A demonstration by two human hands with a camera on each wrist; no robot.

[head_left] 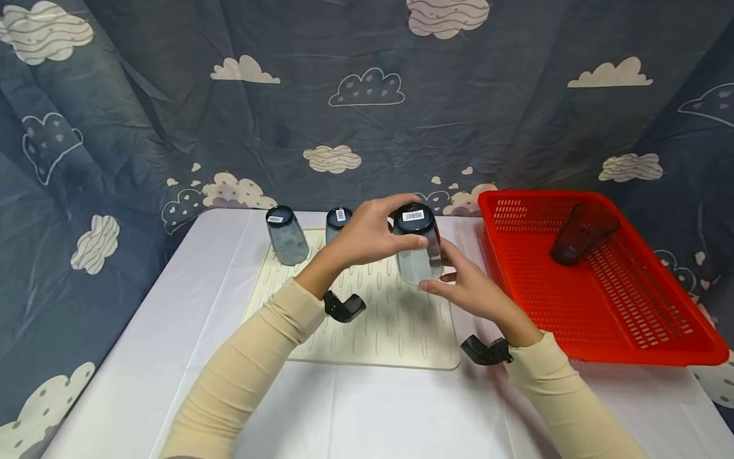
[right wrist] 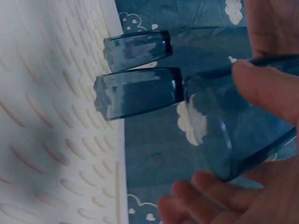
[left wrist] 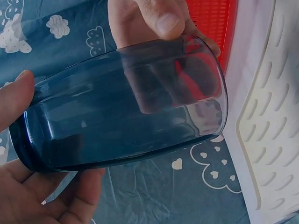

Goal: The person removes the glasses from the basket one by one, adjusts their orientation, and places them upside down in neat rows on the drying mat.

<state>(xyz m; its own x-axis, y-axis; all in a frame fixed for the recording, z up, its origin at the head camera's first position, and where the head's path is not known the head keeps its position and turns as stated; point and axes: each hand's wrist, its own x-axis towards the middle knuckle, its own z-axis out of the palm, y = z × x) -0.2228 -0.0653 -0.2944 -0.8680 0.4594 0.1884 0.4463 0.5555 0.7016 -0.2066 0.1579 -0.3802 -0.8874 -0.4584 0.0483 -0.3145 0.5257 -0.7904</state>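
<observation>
A blue-tinted drinking glass [head_left: 411,264] is held upside down above the mat, its dark base with a white label on top. My left hand [head_left: 367,233] grips it round the base end. Lower down, near the rim, my right hand [head_left: 473,287] holds the same glass, thumb in front and fingers behind. The left wrist view shows the see-through glass [left wrist: 117,112] between both hands. Two similar glasses, one at the left [head_left: 288,239] and another [head_left: 337,220] partly behind my left hand, stand upturned on the cream ridged mat [head_left: 373,325].
A red perforated basket [head_left: 573,352] stands at the right of the white-covered table [head_left: 172,331]. Inside it, a dark-looking glass [head_left: 582,234] leans tilted near the back. A cloud-patterned cloth [head_left: 287,140] hangs behind the table.
</observation>
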